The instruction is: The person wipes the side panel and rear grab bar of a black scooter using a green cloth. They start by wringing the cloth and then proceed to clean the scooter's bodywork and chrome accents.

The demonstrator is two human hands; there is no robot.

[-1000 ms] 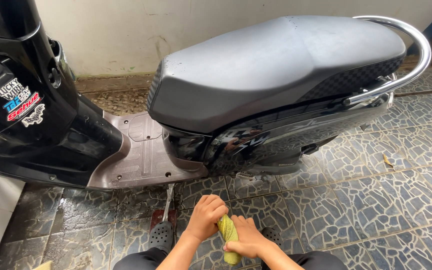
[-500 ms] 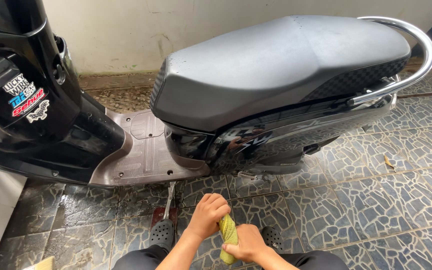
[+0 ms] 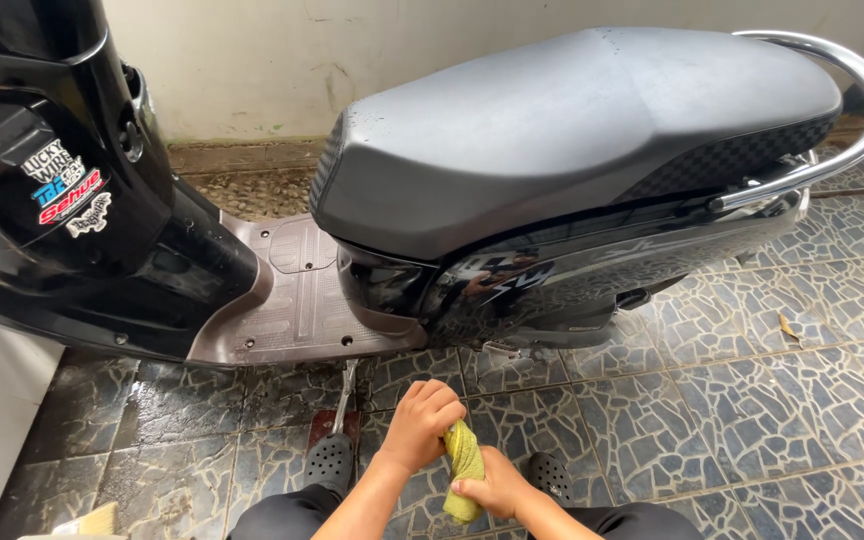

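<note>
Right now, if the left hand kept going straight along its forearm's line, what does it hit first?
Likely the scooter's lower black side panel beneath the seat. The left hand, gripping the yellow cloth, points up over the wet tiled floor; depth is uncertain.

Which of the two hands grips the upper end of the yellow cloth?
The left hand closes over the top of the yellow cloth; the right hand clasps it lower down, near the middle, with the bottom end hanging free below.

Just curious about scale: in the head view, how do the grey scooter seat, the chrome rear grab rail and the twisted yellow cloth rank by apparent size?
1. Grey scooter seat
2. Chrome rear grab rail
3. Twisted yellow cloth, though nearest the camera
</note>
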